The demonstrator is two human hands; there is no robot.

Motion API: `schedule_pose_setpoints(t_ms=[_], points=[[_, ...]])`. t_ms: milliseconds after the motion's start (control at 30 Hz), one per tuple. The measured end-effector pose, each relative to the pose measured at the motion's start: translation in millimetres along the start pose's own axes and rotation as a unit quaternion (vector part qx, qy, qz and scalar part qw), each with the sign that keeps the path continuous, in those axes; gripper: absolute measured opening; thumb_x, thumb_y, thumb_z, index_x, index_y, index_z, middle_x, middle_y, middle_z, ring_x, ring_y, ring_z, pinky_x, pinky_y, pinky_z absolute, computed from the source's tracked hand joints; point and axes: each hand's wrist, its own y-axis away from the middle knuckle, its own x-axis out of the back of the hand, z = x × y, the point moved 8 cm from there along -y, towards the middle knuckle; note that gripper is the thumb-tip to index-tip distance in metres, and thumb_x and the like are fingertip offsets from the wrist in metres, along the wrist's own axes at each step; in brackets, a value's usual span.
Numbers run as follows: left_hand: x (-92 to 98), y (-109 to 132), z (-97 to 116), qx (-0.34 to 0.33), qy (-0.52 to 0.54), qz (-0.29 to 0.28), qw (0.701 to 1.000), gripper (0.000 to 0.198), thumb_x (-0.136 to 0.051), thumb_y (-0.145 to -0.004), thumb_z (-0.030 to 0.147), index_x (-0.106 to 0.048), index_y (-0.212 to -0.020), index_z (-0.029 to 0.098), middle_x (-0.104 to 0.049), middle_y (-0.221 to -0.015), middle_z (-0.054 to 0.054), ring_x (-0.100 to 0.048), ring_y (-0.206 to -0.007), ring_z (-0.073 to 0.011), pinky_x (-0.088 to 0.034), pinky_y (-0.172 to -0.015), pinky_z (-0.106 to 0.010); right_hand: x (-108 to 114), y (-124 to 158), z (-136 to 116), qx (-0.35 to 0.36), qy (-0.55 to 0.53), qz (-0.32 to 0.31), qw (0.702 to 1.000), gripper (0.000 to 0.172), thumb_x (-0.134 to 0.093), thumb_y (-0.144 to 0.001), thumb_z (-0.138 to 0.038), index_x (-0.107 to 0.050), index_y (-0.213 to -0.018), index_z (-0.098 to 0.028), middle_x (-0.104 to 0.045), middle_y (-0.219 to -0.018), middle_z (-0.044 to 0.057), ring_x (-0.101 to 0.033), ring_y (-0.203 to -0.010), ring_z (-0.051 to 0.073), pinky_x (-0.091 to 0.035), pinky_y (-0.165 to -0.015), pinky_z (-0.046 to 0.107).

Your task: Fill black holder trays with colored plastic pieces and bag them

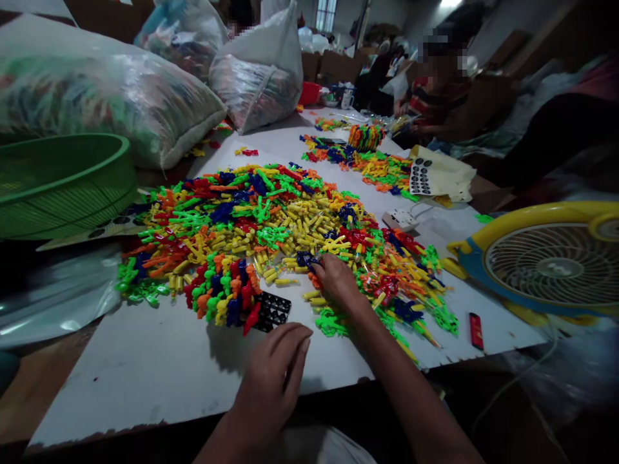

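Observation:
A big heap of small plastic toy pieces (271, 225) in red, yellow, green, blue and orange covers the white table (159, 374). My right hand (336, 280) reaches into the heap's near edge, fingers curled on small pieces, a dark blue one at the fingertips. My left hand (275, 374) rests on the table near the front edge, fingers together and bent, nothing visible in it. A black grid tray (271, 310) lies just beyond my left hand, with a row of upright coloured pieces (227, 299) beside it.
A green basket (62, 183) sits at the left, and full plastic sacks (120, 96) at the back left. A yellow and blue fan (551, 261) lies at the right, a red lighter (476, 330) near it. Another person (435, 90) sits at the far end with more pieces.

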Motion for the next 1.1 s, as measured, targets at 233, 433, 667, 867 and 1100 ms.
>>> schedule_pose_setpoints(t_ms=[233, 433, 667, 867, 1100], points=[[-48.0, -16, -90, 0.372, 0.338, 0.051, 0.863, 0.054, -0.067, -0.079, 0.047, -0.055, -0.124, 0.018, -0.066, -0.115, -0.013, -0.068, -0.096, -0.0214, -0.054, -0.084, -0.035, 21, 24, -8, 0.02, -0.247, -0.05, 0.967, 0.016, -0.06, -0.085, -0.033, -0.063, -0.078, -0.019, -0.06, -0.071, -0.002, -0.052, -0.066, 0.013, -0.036, -0.059, 0.023], [-51.9, -37, -87, 0.332, 0.388, 0.064, 0.858, 0.035, -0.077, -0.069, 0.042, -0.069, -0.091, 0.015, -0.068, -0.082, -0.001, -0.059, -0.073, -0.0116, -0.046, -0.066, -0.022, 33, 53, -26, 0.062, -0.367, -0.129, 0.919, 0.025, -0.057, -0.089, -0.043, -0.066, -0.083, -0.02, -0.059, -0.075, -0.001, -0.053, -0.071, 0.015, -0.042, -0.065, 0.026], [-55.7, -25, -94, 0.372, 0.435, 0.09, 0.815, 0.033, -0.077, -0.069, 0.043, -0.071, -0.088, 0.016, -0.069, -0.083, -0.002, -0.06, -0.07, -0.0127, -0.051, -0.066, -0.026, 45, 86, -10, -0.025, -0.393, 0.047, 0.918, 0.025, -0.055, -0.091, -0.043, -0.07, -0.095, -0.024, -0.063, -0.084, 0.003, -0.059, -0.079, 0.018, -0.048, -0.074, 0.033], [-64.2, -21, -93, 0.383, 0.469, 0.102, 0.789, 0.038, -0.082, -0.064, 0.04, -0.072, -0.09, 0.014, -0.073, -0.09, -0.006, -0.066, -0.076, -0.017, -0.056, -0.076, -0.033, -4, 116, -4, -0.186, -0.561, 0.003, 0.806, 0.032, -0.075, -0.075, -0.045, -0.061, -0.092, -0.021, -0.064, -0.065, -0.003, -0.061, -0.054, 0.014, -0.046, -0.049, 0.024], [-60.0, -20, -87, 0.36, 0.446, 0.153, 0.805, 0.028, -0.081, -0.065, 0.033, -0.073, -0.085, 0.014, -0.073, -0.086, -0.003, -0.064, -0.076, -0.0145, -0.054, -0.075, -0.028, -7, 119, -3, -0.168, -0.514, 0.067, 0.839, 0.025, -0.07, -0.08, -0.042, -0.056, -0.081, -0.021, -0.056, -0.066, -0.005, -0.049, -0.052, 0.009, -0.041, -0.046, 0.022]])
